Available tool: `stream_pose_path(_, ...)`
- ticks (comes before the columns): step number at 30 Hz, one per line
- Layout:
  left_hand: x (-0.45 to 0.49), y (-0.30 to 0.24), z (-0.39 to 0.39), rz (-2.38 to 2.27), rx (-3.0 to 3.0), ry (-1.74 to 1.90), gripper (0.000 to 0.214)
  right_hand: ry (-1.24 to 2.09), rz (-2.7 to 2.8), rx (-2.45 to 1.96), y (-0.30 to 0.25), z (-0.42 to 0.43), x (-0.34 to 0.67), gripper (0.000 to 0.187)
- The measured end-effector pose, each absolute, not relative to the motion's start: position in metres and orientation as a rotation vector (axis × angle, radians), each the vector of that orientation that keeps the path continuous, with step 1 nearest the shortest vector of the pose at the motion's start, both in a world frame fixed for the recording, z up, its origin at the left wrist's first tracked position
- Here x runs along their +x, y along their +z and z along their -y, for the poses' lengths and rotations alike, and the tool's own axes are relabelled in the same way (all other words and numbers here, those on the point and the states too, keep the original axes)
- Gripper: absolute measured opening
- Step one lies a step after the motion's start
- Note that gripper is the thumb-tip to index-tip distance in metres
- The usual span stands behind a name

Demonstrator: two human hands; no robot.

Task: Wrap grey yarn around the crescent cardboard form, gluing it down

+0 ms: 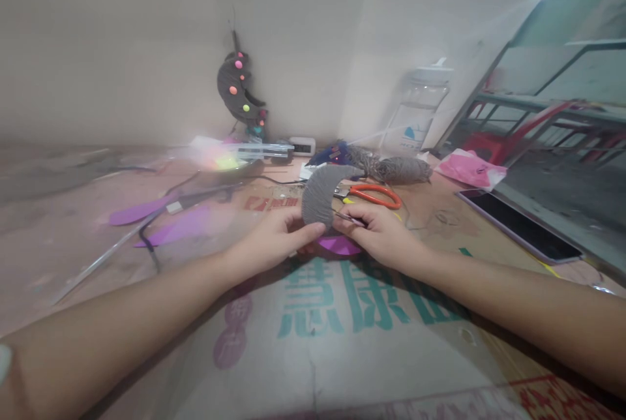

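A crescent moon [319, 198] wrapped in grey yarn stands upright between my hands, over the cardboard. My left hand [274, 234] grips its lower left edge, with the thumb across the front. At its lower right, my right hand [379, 231] is closed in a pinch on a thin, slender tool [348, 216] whose tip points at the crescent; its exact kind is too blurred to tell. A purple piece [338, 246] shows just below the crescent. Orange-handled scissors [376, 196] lie right behind, their blades partly hidden by the crescent.
Printed cardboard [313, 355] covers the table. Behind are a grey yarn skein [403, 170], a blue glue gun [335, 153], a small clock [302, 145] and a water bottle [415, 113]. A phone [521, 224] lies right, purple scraps [141, 211] left. A decorated crescent [232, 87] leans against the wall.
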State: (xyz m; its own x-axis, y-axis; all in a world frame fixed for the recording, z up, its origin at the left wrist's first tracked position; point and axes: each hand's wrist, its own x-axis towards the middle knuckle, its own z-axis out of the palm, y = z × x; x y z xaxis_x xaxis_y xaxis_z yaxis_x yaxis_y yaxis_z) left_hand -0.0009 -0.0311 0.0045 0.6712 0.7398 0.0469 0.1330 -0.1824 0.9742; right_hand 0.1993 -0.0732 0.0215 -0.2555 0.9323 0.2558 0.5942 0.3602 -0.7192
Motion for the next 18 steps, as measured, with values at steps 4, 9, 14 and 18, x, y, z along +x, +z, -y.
stream_pose_path(4, 0.0, 0.006, 0.033, -0.739, 1.572, 0.73, 0.034, 0.441, 1.962, -1.242, 0.023, 0.072, 0.209, 0.024)
stream_pose_path(9, 0.0, 0.006, 0.035, -0.752, 1.408, 0.808, 0.03, 0.109, 2.053, -1.125, 0.016, 0.065, 0.23, 0.029)
stream_pose_path(14, 0.0, 0.007, 0.034, -0.727, 1.426, 0.81, 0.032, -0.152, 2.252, -1.101, 0.014, 0.065, 0.233, 0.03)
stream_pose_path(18, 0.001, 0.008, 0.034, -0.723, 1.43, 0.812, 0.03, -0.222, 2.287, -1.071, 0.016, 0.067, 0.231, 0.031)
